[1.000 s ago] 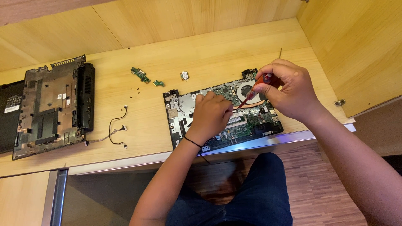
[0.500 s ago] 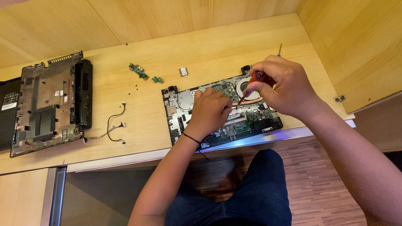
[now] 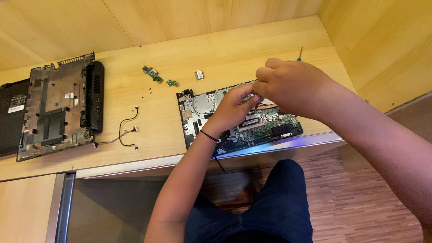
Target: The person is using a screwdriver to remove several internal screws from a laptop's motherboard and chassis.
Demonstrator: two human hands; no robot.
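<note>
The opened laptop (image 3: 238,117) lies at the worktop's (image 3: 135,117) front edge, close for both hands; left hand (image 3: 234,108) pinches something inside it, right hand (image 3: 292,85) closes above, its grip's contents hidden; removed cover (image 3: 58,108) sits aside leftward

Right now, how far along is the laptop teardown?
Done: bottom cover is off and lies at the left, with two small green boards, a loose cable and screws out on the desk. In hand: left hand and right hand meet over the open laptop. Left: the main board is in the chassis.
</note>
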